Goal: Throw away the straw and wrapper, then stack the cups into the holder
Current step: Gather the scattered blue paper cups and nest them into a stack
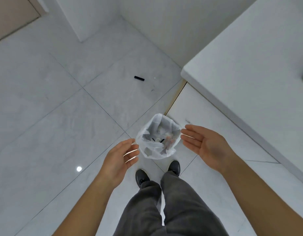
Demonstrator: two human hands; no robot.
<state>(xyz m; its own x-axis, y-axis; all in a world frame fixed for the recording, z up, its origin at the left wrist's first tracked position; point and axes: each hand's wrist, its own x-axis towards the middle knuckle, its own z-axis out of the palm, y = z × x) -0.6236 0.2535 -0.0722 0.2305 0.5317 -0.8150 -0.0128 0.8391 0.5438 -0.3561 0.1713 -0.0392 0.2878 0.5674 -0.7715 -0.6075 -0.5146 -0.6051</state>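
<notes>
White marble-look tiles (45, 99) with thin dark grout lines spread across the floor on my left, and a small glare spot shines on one near my left forearm. Farther off lies a short black cylinder (139, 78) that I cannot identify. My left hand (120, 157) hangs empty just left of the bin, fingers loosely spread and curled, palm turned inward. Between my hands stands the small bin with its white plastic liner (156, 136); inside sits a crumpled jumble of pale paper, something pinkish, and thin black pieces that may be the straw, though I cannot tell it or the wrapper apart for certain. Below it show my dark shoes and grey trousers. My right hand (203, 143) is open too, flat, palm up and inward, holding nothing. On the right runs a white counter (249, 57), with a pale round object cut off at its far edge.
</notes>
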